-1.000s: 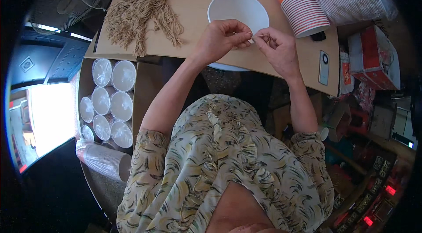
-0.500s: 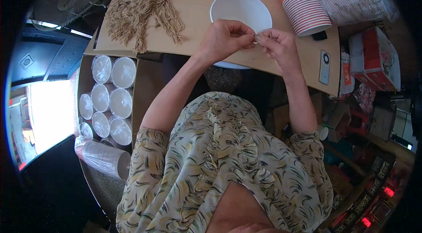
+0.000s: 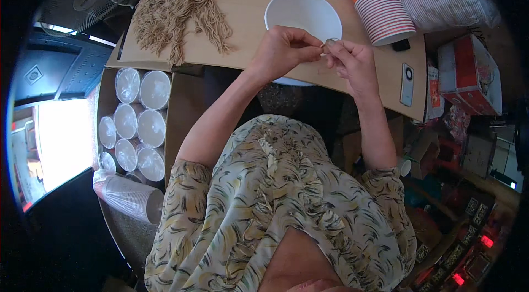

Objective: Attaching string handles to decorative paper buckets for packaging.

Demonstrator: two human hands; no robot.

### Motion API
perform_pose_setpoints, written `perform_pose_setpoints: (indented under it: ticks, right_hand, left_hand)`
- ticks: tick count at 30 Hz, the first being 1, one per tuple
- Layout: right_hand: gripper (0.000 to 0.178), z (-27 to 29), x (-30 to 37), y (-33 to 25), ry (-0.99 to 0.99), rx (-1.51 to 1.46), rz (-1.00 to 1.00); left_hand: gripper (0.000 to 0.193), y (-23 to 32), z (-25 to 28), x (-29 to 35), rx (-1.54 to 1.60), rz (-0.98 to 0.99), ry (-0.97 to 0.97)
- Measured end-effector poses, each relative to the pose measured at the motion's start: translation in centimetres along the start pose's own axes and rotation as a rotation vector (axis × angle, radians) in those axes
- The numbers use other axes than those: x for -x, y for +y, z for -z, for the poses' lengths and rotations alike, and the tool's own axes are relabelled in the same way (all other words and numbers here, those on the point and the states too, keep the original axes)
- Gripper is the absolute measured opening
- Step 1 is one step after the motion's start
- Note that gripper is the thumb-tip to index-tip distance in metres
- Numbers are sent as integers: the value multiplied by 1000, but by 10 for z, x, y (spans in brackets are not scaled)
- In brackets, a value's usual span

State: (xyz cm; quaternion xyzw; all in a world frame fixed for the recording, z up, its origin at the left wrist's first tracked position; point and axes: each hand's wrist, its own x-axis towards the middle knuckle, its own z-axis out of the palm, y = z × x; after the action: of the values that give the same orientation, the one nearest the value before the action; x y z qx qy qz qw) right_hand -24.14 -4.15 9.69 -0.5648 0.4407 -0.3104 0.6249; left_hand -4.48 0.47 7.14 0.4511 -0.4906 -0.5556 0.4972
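Observation:
My left hand [image 3: 286, 54] and my right hand [image 3: 357, 66] meet over the front of the table, each with thumb and forefinger pinched. Between the fingertips there is something small and thin, too fine to make out. Just behind my hands is a round white tub [image 3: 297, 11], its lower part covered by my left hand. To the far left on the tabletop lies a loose heap of tan cords [image 3: 179, 11], with strands hanging toward the table's front edge.
Striped paper cups [image 3: 386, 16] lie stacked at the back right of the table [image 3: 245, 5], near a phone [image 3: 406, 85]. An open carton [image 3: 169, 121] of plastic-wrapped cups [image 3: 151, 129] stands at left. A red-and-white box [image 3: 468, 74] sits at right.
Both pinched hands have shifted slightly to the right. My right hand's fingers have curled and turned a little, while the tub, cords and cups stay put.

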Motion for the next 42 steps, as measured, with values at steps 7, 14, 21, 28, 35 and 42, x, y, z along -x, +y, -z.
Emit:
perform_pose_setpoints:
  ticks: [7, 14, 21, 28, 35, 42]
  right_hand:
    - [25, 2, -3, 7, -28, -21, -43]
    - [23, 3, -5, 10, -118, -78, -90]
    - [22, -3, -4, 6, -94, -150, -114]
    - [22, -4, -5, 8, -87, -177, -96]
    - [21, -6, -3, 9, -48, -139, -71]
    - [22, -8, 2, 10, -16, -123, -12]
  left_hand:
    - [18, 0, 2, 1, 27, 23, -4]
    - [17, 4, 10, 3, 33, 73, -58]
    - [18, 0, 14, 4, 93, 56, -97]
    - [19, 0, 12, 3, 105, 75, -55]
    - [18, 3, 10, 2, 68, 96, -33]
    - [18, -2, 8, 0, 94, 57, -54]
